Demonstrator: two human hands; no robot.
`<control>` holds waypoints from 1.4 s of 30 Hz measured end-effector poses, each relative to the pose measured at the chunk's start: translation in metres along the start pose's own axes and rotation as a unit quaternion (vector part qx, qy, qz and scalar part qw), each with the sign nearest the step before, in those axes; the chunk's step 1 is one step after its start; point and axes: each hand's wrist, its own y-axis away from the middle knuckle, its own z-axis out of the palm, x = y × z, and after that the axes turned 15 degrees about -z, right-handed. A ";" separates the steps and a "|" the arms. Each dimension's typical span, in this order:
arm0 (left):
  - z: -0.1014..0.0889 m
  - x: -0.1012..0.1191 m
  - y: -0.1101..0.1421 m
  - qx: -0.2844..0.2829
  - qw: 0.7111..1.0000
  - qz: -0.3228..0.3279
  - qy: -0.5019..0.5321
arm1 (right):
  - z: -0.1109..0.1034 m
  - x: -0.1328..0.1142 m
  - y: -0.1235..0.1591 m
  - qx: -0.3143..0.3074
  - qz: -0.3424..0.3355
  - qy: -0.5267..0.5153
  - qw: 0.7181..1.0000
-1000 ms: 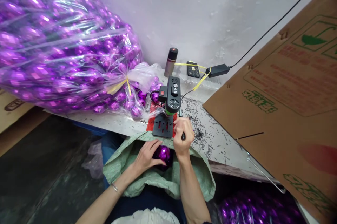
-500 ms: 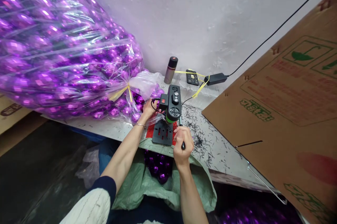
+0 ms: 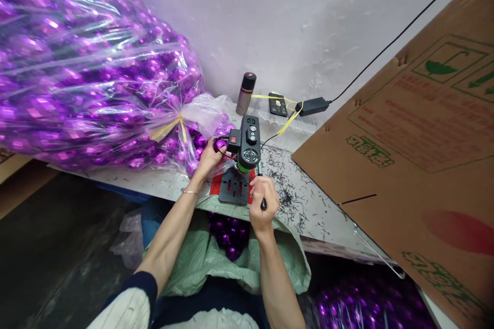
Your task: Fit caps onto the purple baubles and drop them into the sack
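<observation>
My left hand (image 3: 210, 157) is beside the small black bench drill press (image 3: 250, 139), its fingers curled around a shiny purple ball (image 3: 221, 144). The fingertips are partly hidden. More purple balls lie just past that hand, by the open end of a clear plastic bag. My right hand (image 3: 264, 202) is wrapped around the lever handle (image 3: 263, 204) on the press's right side. The press has a slotted black base plate (image 3: 233, 189) over a red piece. Below the table edge, a green woven sack (image 3: 285, 262) hangs open with purple balls (image 3: 230, 236) inside.
A large clear bag (image 3: 96, 76) of purple balls fills the left. A flask (image 3: 246, 93), a dark phone-like item (image 3: 278, 104) and a power adapter (image 3: 313, 106) stand behind the press. Dark shavings (image 3: 287, 185) litter the table. A cardboard box (image 3: 409, 174) leans in at the right.
The view has shifted slightly. My left hand has drawn a little left from the press, and a purple ball now shows at its fingers. My right hand stays on the lever.
</observation>
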 end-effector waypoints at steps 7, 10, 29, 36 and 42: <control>-0.027 -0.043 0.088 -0.118 0.935 -0.061 0.329 | 0.000 -0.002 -0.016 0.008 0.021 0.000 1.000; -0.018 -0.054 0.112 -0.147 0.913 -0.097 0.368 | -0.001 -0.002 -0.022 0.005 0.023 -0.002 1.000; 0.039 -0.058 0.114 0.000 0.987 0.160 0.002 | -0.006 -0.001 -0.010 -0.030 -0.010 0.012 0.999; 0.050 -0.062 0.111 0.011 0.984 0.179 -0.002 | -0.007 -0.002 -0.009 -0.034 -0.013 0.013 0.999; 0.052 -0.066 0.113 0.021 0.982 0.187 0.006 | 0.001 0.009 0.019 -0.009 -0.028 0.011 0.999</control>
